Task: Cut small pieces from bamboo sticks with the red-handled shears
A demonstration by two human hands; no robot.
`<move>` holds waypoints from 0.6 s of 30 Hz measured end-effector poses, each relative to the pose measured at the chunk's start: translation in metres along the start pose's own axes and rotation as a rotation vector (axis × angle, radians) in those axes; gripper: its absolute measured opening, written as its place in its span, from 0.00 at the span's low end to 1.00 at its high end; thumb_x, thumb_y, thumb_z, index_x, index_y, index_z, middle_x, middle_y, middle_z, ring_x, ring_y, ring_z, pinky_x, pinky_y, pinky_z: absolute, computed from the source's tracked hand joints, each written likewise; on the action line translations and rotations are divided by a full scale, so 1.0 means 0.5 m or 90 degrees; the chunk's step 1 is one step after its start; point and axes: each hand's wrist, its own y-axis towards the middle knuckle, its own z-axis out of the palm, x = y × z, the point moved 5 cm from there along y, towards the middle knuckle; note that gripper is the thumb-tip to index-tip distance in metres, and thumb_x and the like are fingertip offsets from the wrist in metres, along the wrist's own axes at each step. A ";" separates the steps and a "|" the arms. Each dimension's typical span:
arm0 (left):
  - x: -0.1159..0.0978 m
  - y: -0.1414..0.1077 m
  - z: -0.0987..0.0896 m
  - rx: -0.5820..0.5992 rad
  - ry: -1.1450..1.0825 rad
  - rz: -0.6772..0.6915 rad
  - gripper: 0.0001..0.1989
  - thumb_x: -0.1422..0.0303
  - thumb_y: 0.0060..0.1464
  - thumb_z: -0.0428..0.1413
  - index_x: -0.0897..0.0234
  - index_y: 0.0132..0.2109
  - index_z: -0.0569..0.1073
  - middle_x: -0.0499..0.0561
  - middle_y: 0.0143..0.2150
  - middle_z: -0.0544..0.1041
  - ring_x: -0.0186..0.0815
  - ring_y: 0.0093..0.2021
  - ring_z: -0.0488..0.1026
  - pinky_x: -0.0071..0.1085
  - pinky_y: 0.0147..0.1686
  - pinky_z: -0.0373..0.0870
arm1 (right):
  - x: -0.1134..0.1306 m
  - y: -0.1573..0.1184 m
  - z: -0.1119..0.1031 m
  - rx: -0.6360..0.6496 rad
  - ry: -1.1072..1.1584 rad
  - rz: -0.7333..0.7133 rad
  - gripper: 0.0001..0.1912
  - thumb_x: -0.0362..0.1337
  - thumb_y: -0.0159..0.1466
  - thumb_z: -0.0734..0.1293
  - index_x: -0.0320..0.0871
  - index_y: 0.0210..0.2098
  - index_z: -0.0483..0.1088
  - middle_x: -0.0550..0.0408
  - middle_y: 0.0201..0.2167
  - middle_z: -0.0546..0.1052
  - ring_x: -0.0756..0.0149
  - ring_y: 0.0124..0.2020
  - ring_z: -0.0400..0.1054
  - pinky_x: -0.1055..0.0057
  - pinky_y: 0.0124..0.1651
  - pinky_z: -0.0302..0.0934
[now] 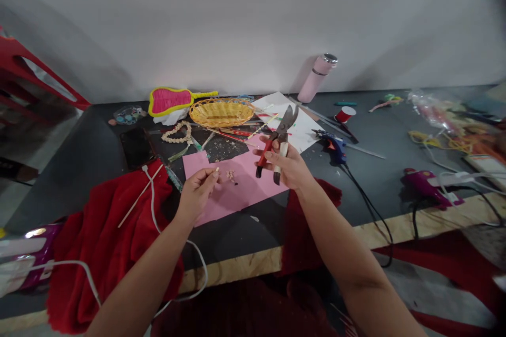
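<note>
My right hand (291,165) is wrapped round a pair of pruning shears (283,125) with one red and one white handle. Their blades point up and stand slightly apart. To the left, my left hand (198,189) pinches a small pale piece of stick (217,169) between thumb and fingertips. Both hands are above a pink sheet of paper (237,197). Between them, a little pile of short pale pieces (230,175) lies on that sheet.
Behind are a yellow wicker basket (221,112), a heart-shaped braid (177,133) and a pink-and-yellow paddle (172,101). A pink flask (317,78) stands by the wall. Right lies a blue glue gun (336,148) with its cord; left, a red cloth (106,221) and a phone (136,146).
</note>
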 end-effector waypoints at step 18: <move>-0.017 -0.008 0.004 0.015 -0.030 0.053 0.10 0.61 0.54 0.57 0.64 0.34 0.73 0.47 0.26 0.72 0.25 0.21 0.58 0.23 0.21 0.53 | -0.007 -0.059 0.119 0.233 -0.937 -0.211 0.20 0.29 0.57 0.60 0.41 0.49 0.65 0.48 0.64 0.56 0.52 0.56 0.55 0.54 0.54 0.54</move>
